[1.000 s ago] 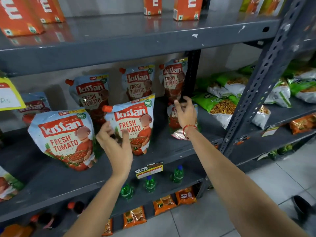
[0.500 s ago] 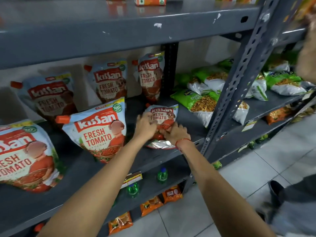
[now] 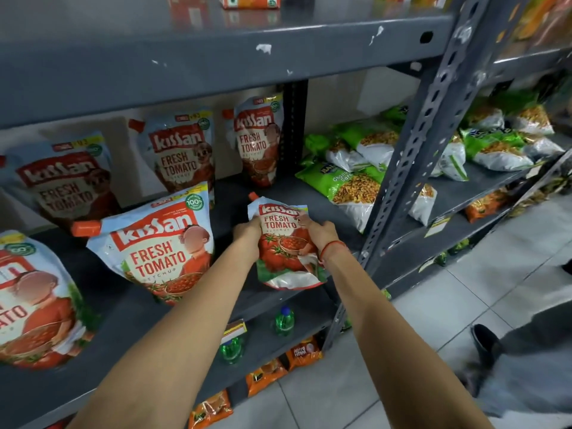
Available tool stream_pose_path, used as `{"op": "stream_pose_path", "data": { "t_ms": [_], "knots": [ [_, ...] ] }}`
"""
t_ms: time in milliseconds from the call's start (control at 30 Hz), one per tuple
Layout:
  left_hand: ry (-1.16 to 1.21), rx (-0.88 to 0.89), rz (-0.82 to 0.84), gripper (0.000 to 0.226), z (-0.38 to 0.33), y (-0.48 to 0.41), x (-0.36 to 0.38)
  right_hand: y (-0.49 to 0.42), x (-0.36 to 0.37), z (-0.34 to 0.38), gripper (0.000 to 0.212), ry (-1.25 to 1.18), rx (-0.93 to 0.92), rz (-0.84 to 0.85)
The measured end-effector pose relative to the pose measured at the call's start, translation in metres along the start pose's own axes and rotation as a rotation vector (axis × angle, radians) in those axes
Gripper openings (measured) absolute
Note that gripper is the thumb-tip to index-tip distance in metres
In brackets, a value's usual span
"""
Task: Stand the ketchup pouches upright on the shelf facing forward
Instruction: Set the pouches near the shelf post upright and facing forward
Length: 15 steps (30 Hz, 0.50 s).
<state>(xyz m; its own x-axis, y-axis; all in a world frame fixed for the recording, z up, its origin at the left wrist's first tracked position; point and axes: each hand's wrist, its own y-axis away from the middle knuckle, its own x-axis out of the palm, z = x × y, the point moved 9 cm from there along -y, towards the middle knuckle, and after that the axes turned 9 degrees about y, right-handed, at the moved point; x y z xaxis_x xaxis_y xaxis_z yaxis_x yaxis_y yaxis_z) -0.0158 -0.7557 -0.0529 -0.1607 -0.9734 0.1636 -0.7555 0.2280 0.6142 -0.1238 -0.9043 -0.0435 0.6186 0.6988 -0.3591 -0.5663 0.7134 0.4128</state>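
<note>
Grey shelf (image 3: 278, 193), small ketchup pouch (image 3: 286, 246) (orange spout up-left, label forward), left hand (image 3: 247, 235) and right hand (image 3: 318, 232) each in firm grip.

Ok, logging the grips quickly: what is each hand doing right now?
Left hand: closed on the small ketchup pouch, gripping its left edge.
Right hand: closed on the same pouch, gripping its right edge.

Grey steel shelving (image 3: 216, 57) with a perforated upright (image 3: 411, 168) stands against a pale wall (image 3: 365, 91); light floor tiles (image 3: 427, 308) spread below.
</note>
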Motion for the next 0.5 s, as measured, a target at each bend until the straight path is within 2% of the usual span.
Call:
{"op": "stream_pose_path", "data": {
  "t_ms": [67,267,400,500],
  "knots": [
    [0.021,0.029,0.006,0.041,-0.006,0.006,0.003,0.000,-0.004,-0.003,0.062,-0.094,0.013,-0.016],
    [0.197,0.208,0.102,0.027,-0.032,0.035,0.017,0.002,-0.015,0.018,0.038,-0.369,-0.057,-0.023],
    [0.204,0.419,0.180,0.024,-0.058,0.059,0.027,0.004,-0.033,0.050,0.017,-0.416,-0.196,-0.072],
    [0.125,0.607,0.285,0.020,-0.074,0.077,0.037,0.008,-0.051,0.067,0.014,-0.511,-0.256,-0.154]
  ]
}}
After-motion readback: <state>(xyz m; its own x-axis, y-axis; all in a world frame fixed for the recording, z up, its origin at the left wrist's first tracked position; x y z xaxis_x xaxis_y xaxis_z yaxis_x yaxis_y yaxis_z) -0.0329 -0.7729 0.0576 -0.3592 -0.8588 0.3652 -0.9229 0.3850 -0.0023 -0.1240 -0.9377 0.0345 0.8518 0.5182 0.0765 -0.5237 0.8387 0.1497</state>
